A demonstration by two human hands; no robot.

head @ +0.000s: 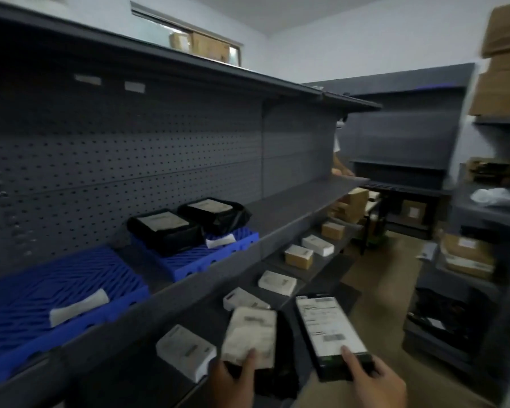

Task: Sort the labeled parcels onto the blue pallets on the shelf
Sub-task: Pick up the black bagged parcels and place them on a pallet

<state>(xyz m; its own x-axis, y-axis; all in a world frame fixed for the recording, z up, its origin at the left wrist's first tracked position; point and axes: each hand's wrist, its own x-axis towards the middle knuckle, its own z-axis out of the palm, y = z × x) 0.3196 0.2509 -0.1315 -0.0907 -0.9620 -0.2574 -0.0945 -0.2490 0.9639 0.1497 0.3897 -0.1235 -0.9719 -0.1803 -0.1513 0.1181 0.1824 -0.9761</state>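
Observation:
My left hand [233,381] grips a white wrapped parcel [249,337] from below, held over the lower shelf. My right hand [374,384] holds a long black parcel [330,334] with a white label on top, thumb on the label. Two blue pallets sit on the middle shelf. The near pallet [27,304] carries only a white label card [78,306]. The far pallet [206,257] holds two black bagged parcels [165,231] [215,213] and a small white card [220,240]. Both hands are well below and right of the pallets.
Several white and brown parcels, such as a white one [186,350] and a brown one [299,256], lie along the lower shelf [321,269]. A dark pegboard backs the shelving. More racks with cardboard boxes [468,254] stand at the right, across a narrow aisle floor [380,290].

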